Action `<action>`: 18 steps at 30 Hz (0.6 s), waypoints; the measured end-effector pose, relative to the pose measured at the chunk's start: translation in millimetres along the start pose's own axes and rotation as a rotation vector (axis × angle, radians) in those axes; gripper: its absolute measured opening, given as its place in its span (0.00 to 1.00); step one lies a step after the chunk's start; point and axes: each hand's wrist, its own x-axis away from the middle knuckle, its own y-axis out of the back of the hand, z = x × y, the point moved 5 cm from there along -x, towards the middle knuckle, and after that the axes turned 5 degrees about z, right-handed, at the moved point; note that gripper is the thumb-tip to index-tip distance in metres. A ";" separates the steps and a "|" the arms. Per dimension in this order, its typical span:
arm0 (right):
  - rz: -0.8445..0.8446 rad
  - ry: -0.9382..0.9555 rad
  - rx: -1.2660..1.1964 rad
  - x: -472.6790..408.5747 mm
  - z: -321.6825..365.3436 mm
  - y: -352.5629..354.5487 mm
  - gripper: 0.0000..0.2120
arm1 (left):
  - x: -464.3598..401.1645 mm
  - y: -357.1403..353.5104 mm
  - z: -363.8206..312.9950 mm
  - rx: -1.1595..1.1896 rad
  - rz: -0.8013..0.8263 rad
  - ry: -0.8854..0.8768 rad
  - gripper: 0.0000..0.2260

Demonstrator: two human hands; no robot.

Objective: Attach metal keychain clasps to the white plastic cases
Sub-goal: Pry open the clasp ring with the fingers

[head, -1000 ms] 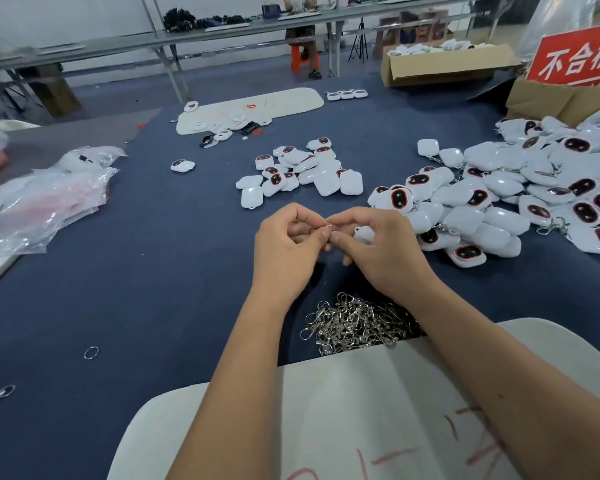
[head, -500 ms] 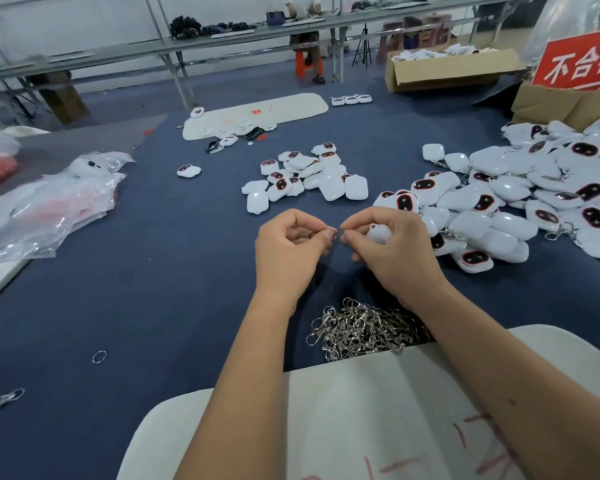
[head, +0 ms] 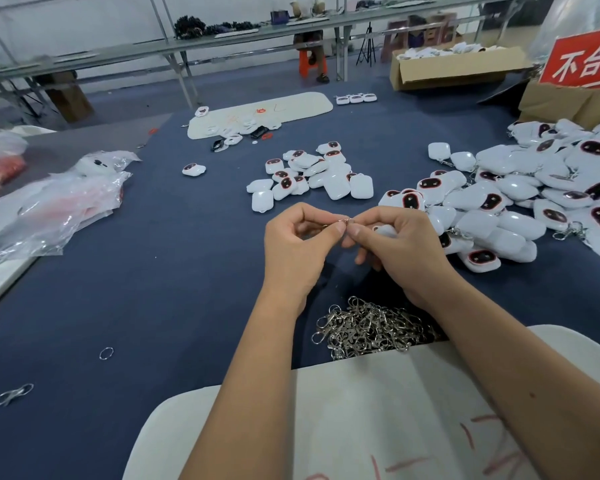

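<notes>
While both hands work close together above a dark blue worktop (head: 160, 278), the left hand (head: 297, 249) pinches a small metal keychain clasp (head: 340, 222) between thumb and forefinger, and the right hand (head: 400, 251) pinches the same ring from the other side, its fingers curled around a white plastic case (head: 384, 231) that is mostly hidden in the palm. Whether the ring is already threaded onto the case cannot be told from this angle. Just below the hands, near the person, lies a tangled pile of loose silver clasps (head: 371, 329), which suggests plenty of work remains. To the right, a large heap of white cases (head: 520, 199) spreads toward the worktop's edge; metal clasps show on a few of them (these look finished). Farther out, in the middle, sits a smaller cluster of cases (head: 309, 176) with no clasps visible, probably still waiting. A single split ring (head: 106, 353) and a stray clasp (head: 14, 394) lie apart at the near left, and crumpled clear plastic bags (head: 59, 206) rest at the far left. By this reckoning the job is well underway, not nearly done.
</notes>
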 end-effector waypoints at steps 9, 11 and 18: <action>-0.086 0.072 0.107 -0.2 1.6 1.2 0.07 | 0.1 -3.5 -2.8 -0.219 0.015 -0.072 0.06; -0.074 0.062 0.100 -0.6 0.8 0.0 0.07 | -0.2 -2.6 -2.8 -0.230 0.023 -0.081 0.06; -0.022 0.073 0.130 0.7 2.8 -2.9 0.05 | -0.9 -1.8 -0.9 -0.227 0.024 -0.050 0.04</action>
